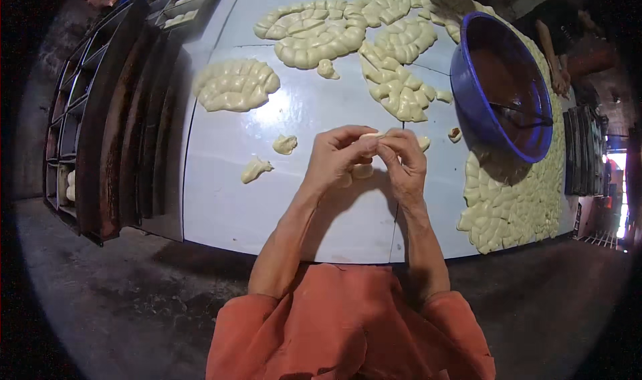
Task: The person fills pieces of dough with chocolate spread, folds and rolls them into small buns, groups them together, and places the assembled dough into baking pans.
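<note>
Over the middle of the white table (241,199), my left hand (340,154) and my right hand (404,160) meet, fingertips pinched together. A small piece of pale dough (373,136) shows between the thumbs and fingers of both hands. Lower down, partly hidden by my fingers, sits a rounded lump of dough (362,171). To the left of my left hand lie two small loose scraps, a dough scrap (285,144) and a longer dough scrap (255,170). Just right of my right hand another bit of dough (423,143) peeks out.
A blue basin (461,72) of brown filling, with a dark utensil in it, stands at the right on a wide sheet of dough pieces (508,209). More dough slabs (237,84) lie across the table's far part. Trays and a rack (73,126) stand left. Another person's arm (554,62) shows far right.
</note>
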The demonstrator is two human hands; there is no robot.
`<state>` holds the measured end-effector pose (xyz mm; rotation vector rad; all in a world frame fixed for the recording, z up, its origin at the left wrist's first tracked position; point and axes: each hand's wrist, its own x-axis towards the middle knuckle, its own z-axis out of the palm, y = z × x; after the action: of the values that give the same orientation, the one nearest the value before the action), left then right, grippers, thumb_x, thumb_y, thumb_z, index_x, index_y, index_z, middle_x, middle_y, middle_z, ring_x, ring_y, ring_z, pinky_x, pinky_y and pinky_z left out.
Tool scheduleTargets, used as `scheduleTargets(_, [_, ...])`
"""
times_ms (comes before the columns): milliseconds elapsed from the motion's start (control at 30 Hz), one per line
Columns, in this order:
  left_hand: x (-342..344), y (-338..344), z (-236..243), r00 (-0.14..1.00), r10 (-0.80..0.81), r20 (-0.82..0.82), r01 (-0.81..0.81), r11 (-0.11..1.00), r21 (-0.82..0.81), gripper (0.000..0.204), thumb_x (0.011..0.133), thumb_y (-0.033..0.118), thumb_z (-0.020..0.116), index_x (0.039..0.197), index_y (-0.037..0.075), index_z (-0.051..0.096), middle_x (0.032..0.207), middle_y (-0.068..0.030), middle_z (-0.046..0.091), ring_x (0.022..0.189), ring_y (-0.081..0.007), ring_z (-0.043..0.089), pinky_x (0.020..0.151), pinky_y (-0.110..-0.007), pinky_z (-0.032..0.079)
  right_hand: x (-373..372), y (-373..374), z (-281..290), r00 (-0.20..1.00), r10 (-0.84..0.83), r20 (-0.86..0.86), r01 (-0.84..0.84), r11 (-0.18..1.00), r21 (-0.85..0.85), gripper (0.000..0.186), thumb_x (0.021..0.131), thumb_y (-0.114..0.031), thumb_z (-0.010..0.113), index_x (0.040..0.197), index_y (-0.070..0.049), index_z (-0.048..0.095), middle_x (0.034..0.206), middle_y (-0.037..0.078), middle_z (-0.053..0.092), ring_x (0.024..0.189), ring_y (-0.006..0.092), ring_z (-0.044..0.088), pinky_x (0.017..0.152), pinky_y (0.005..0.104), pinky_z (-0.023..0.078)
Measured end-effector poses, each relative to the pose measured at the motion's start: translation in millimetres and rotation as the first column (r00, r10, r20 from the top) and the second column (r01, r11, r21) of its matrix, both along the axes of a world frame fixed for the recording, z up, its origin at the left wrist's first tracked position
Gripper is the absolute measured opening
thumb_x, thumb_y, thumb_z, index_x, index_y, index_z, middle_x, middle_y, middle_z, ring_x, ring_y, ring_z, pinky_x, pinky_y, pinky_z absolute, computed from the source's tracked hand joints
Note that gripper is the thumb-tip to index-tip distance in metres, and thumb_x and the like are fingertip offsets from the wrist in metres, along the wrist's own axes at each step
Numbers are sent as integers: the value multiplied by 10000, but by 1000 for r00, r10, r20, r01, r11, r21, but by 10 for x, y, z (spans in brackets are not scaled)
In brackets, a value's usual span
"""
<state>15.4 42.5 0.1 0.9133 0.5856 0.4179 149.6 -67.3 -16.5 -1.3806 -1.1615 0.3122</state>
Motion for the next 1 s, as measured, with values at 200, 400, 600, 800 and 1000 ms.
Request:
scheduleTargets(200, [-24,-137,43,998,57,1,-57,995,77,290,982,169,659,1211,-8,682,1019,-65,709,870,-110,663,727,-254,559,-213,107,-30,963,-178,-204,185,983,17,171,948,-126,707,1070,-21,648,1003,78,655,851,156,615,746,308,518])
scheduleTargets(400, [-75,-114,20,996,45,-77,-31,984,178,310,963,212,696,1158,-29,692,948,-48,707,800,-90,659,629,-221,536,-84,48,-119,983,-184,-4,178,956,-235,176,934,-153,719,1014,-11,654,945,102,671,766,179,626,671,305,509])
scheduleTargets(600, [-175,-36,-52,978,-96,-187,104,994,29,375,996,318,645,1164,-14,700,889,-24,672,719,-74,587,566,-225,445,-102,-86,144,991,24,128,2,980,-200,215,917,-111,701,1112,-21,698,1054,129,701,932,236,683,776,321,545])
scheduleTargets(800, [-282,-42,58,916,138,-376,89,845,528,590,934,395,699,1340,-18,589,1170,-165,702,1075,-277,672,897,-373,524,145,-68,-99,982,1,-188,-90,883,-461,199,930,-111,679,1090,5,704,987,138,706,858,256,685,775,331,541])
scheduleTargets(1000, [-582,-21,-246,867,54,-496,470,243,848,856,668,279,871,1417,81,507,1333,-137,579,1198,-348,551,1005,-432,421,130,-63,92,947,318,53,-218,753,-621,373,867,-188,736,1177,5,657,1002,134,678,866,290,665,795,377,529])
